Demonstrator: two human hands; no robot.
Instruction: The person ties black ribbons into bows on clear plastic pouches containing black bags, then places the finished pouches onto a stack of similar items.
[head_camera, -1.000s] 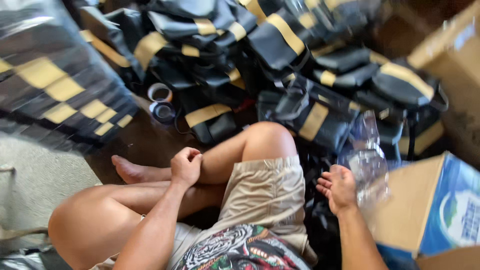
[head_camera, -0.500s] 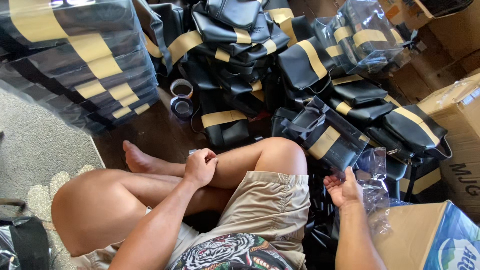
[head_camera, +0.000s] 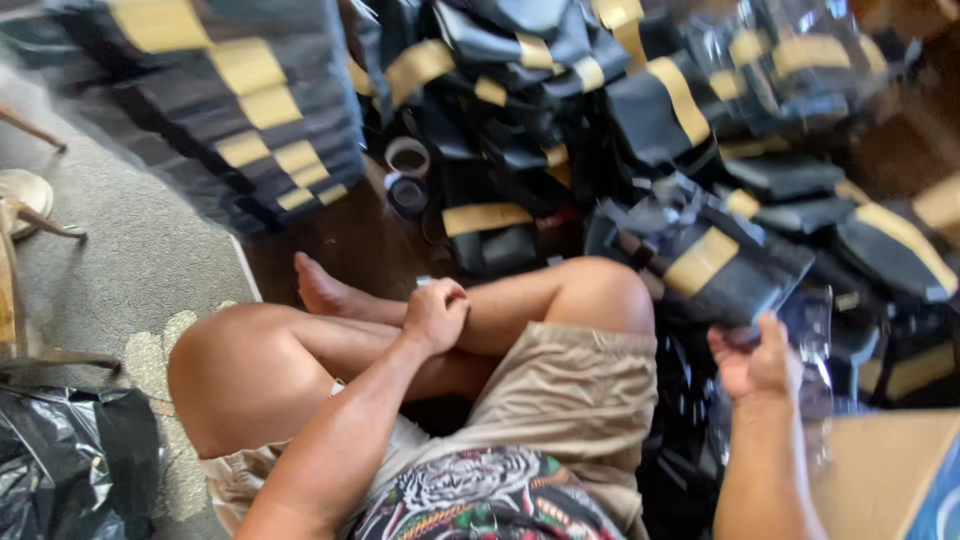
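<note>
The right hand (head_camera: 752, 362) was seen grasping a clear plastic sleeve (head_camera: 812, 345) beside the right knee, touching a bagged black-and-yellow pouch (head_camera: 715, 262). The left hand (head_camera: 435, 313) was clenched on the shin; any contents were hidden. The sleeve was judged light, limp, slippery, best pinched at an edge. Motion blur obscured the pile.

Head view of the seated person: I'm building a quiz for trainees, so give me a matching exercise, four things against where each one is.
Things:
1. left hand
2. right hand
3. crumpled black plastic bag
4. two rolls of tape

Places:
A. bottom left corner, on the grey carpet
B. resting on the crossed shin
C. on the dark floor beyond the bare foot
D. at a clear-wrapped black and gold pouch

Pairs: 1-B, 2-D, 3-A, 4-C
</note>
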